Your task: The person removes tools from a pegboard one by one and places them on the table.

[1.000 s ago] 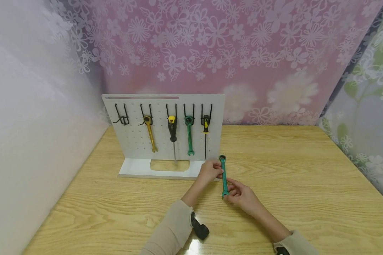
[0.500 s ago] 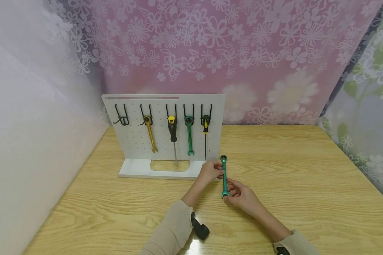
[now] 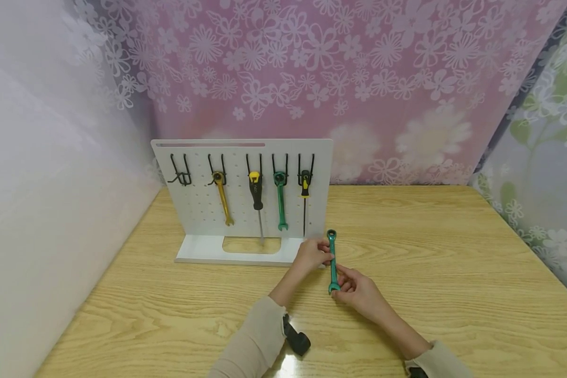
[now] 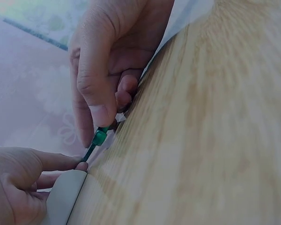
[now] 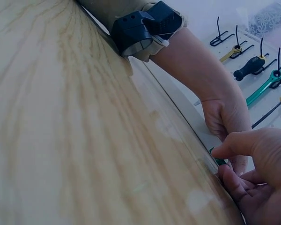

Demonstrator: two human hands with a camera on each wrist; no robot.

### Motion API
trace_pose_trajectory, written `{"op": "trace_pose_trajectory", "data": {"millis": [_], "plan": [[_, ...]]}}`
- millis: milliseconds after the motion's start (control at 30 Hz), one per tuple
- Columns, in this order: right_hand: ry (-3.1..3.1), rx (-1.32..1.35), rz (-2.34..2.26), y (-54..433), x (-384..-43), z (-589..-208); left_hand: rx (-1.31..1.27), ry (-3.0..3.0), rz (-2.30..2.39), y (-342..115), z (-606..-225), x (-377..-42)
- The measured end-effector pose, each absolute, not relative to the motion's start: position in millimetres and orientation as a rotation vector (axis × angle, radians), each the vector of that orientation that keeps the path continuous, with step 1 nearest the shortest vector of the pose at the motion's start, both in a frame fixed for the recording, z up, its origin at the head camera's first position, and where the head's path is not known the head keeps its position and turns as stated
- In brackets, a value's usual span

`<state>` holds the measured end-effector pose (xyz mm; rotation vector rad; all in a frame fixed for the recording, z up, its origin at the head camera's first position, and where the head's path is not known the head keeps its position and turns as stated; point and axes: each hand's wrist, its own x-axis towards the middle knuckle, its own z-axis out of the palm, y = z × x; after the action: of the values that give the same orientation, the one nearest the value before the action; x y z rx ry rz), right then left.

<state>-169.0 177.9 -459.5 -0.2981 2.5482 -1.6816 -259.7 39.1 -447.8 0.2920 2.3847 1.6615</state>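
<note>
A green ratcheting combination wrench (image 3: 333, 262) is held between both hands just right of the white pegboard stand, its ring end pointing away and its open end toward the person. My left hand (image 3: 310, 254) pinches the shank near the ring end, thumb and fingers curled. Lower down, my right hand (image 3: 360, 294) pinches the open end. In the left wrist view the wrench (image 4: 99, 137) runs between the two hands, close over the table. The right wrist view shows only a bit of green by the right thumb; fingers hide the rest.
The white pegboard (image 3: 198, 210) carries a yellow wrench (image 3: 223, 202), a large screwdriver (image 3: 255, 191), another green wrench (image 3: 281, 205) and a small screwdriver (image 3: 304, 189) on black hooks. The leftmost hook (image 3: 181, 176) holds nothing. Wood-grain table (image 3: 430, 252) extends right; patterned walls stand behind.
The wrench's ring end has tipped very slightly to the right and its face has turned a little upward. Both hands stay in nearly the same place, still pinching it.
</note>
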Motion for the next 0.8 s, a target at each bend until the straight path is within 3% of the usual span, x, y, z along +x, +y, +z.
{"op": "trace_pose_trajectory", "data": {"millis": [800], "plan": [[2.644, -0.27, -1.622, 176.0, -168.9, -457.4, 0.291, 2.398, 1.667, 40.2, -449.8, -261.4]]}}
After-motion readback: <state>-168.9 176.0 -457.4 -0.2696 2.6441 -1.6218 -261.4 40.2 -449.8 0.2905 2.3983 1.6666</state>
